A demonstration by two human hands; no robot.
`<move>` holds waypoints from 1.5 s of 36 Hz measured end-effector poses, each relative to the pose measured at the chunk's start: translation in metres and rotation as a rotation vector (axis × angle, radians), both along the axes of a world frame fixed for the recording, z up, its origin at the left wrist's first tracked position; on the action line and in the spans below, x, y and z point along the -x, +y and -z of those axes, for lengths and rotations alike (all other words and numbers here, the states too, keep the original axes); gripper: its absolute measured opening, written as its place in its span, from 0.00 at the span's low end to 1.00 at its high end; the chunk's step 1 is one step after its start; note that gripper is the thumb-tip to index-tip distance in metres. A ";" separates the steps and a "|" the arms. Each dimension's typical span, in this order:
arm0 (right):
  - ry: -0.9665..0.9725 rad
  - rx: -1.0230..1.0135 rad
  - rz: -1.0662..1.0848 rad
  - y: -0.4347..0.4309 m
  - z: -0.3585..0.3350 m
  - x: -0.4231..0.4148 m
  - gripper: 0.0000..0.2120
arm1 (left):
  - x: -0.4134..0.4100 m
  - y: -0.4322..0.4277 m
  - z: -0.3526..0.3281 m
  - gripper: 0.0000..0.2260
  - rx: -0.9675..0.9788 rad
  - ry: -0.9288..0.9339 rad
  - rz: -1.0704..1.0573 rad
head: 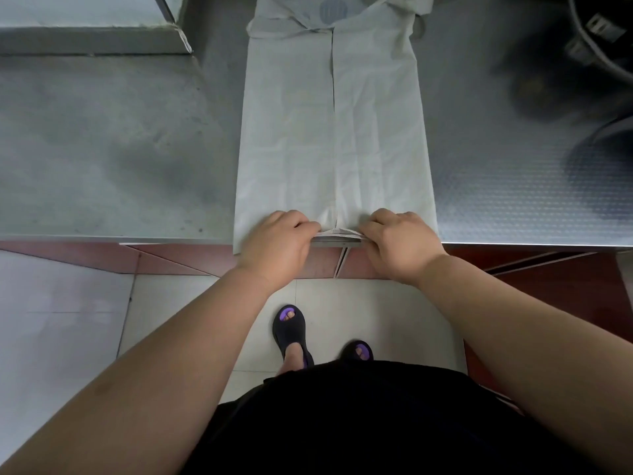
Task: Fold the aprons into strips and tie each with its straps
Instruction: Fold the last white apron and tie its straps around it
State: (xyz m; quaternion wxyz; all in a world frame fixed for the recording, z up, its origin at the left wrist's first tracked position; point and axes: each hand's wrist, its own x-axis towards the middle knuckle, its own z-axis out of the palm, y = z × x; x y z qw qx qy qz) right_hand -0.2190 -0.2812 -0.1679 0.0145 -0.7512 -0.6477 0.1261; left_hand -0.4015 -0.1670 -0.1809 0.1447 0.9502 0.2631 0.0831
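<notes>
Your fingers (301, 223) curl over and grip the near hem of the apron (329, 132), their tips tucked out of sight. Your left hand (277, 241) and right hand (400, 241) sit knuckles-up at the desk's (120, 149) near edge. The straps (407, 5) at the desk's far end are cut off. Desk surface shows on both sides of the apron. A dark blurred thing (548, 63) sits at the desk's far right.
</notes>
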 end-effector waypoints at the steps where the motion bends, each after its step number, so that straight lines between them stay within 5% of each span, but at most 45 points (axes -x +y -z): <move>1: 0.021 0.028 0.008 0.004 -0.004 -0.002 0.10 | -0.002 0.003 -0.005 0.13 0.056 0.041 -0.025; 9: 0.244 0.285 0.185 0.036 -0.028 -0.024 0.12 | -0.027 0.048 -0.031 0.08 0.465 0.287 -0.156; 17: 0.129 0.393 0.249 0.049 -0.025 -0.040 0.13 | -0.036 0.063 -0.035 0.06 0.496 0.384 -0.122; 30: 0.088 0.405 0.342 0.055 -0.026 -0.039 0.14 | -0.049 0.065 -0.038 0.04 0.285 0.506 -0.215; 34: 0.131 0.411 0.355 0.057 -0.025 -0.042 0.15 | -0.057 0.057 -0.043 0.12 0.032 0.408 0.027; 37: 0.146 0.398 0.378 0.056 -0.024 -0.042 0.15 | -0.061 0.041 -0.042 0.17 0.031 0.437 0.179; 42: 0.211 0.320 0.403 0.049 -0.027 -0.040 0.07 | -0.058 0.019 -0.029 0.14 0.273 0.306 -0.096; 44: 0.285 0.309 0.418 0.040 -0.030 -0.042 0.13 | -0.061 0.012 -0.024 0.10 0.296 0.273 -0.215; 48: 0.396 0.223 0.524 0.021 -0.031 -0.051 0.20 | -0.073 -0.001 -0.014 0.15 0.197 0.304 -0.346; 54: 0.456 0.076 0.702 -0.003 -0.021 -0.065 0.07 | -0.077 -0.014 -0.015 0.16 0.041 0.386 -0.417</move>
